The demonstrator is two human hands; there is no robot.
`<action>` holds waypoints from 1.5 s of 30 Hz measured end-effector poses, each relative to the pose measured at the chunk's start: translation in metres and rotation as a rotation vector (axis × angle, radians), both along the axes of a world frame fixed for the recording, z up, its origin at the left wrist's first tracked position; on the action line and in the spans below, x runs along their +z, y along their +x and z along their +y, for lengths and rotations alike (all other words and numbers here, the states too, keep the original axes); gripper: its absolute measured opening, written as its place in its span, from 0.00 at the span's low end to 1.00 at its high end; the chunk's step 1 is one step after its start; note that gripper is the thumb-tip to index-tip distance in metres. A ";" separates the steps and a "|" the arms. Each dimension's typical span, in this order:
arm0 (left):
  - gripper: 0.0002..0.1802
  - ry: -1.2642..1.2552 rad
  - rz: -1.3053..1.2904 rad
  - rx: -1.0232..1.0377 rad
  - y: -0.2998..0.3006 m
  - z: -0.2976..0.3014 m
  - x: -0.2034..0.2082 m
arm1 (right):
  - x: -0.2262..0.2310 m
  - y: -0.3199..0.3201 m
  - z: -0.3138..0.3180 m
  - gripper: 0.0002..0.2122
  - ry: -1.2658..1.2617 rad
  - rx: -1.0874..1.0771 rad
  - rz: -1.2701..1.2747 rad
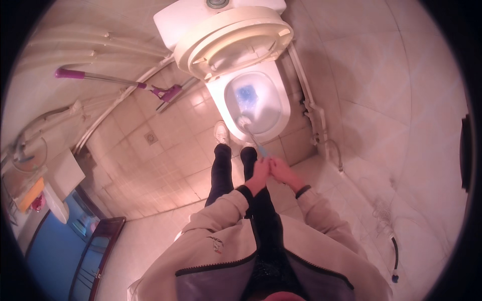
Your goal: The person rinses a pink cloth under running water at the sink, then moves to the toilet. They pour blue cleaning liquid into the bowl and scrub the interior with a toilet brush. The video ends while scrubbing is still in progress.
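Slanting down into the toilet bowl point(284, 103), a thin brush point(261, 149) had its pale head point(244, 122) inside, near the front rim; whether the head touched the wall could not be told. The left grip point(259, 173) and the right grip point(282, 171) were together, both closed on the upper end of the brush, though the exact finger placement was too small to tell. Judging by its slim shaft, the brush looked light and fairly stiff, likely plastic, with a softer head, and not very fragile unless levered hard against the rim. Wet parts would probably turn slippery, so the bluish upper end, well apart from the blue patch point(246, 94) in the bowl, seemed the best place to hold. No brand, label or writing could be read on the brush or the toilet bowl; the beige jacket point(321, 215) carried a small dark mark point(217, 245), too blurred to make out.
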State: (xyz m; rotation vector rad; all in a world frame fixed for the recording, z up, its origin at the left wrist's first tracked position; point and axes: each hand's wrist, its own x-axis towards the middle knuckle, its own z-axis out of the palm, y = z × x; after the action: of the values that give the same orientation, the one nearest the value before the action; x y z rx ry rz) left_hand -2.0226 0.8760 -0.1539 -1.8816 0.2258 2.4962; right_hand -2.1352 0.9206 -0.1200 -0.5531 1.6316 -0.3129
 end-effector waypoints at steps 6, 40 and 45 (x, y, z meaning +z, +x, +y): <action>0.12 0.195 0.280 -0.036 -0.041 -0.001 -0.013 | 0.017 -0.051 0.003 0.15 -0.039 0.072 0.132; 0.19 -0.773 -0.131 -0.233 0.057 -0.048 0.023 | 0.063 0.089 -0.045 0.19 -0.171 -0.221 0.216; 0.19 -0.659 -0.169 -0.299 0.056 -0.035 0.040 | 0.060 0.089 -0.030 0.19 -0.148 -0.133 0.293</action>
State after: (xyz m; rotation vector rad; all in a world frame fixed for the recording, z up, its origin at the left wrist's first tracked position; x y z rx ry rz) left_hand -1.9665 0.8411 -0.1143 -2.0229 1.3497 2.1963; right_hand -2.0458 0.8906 -0.0599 -0.6254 1.9439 -0.4713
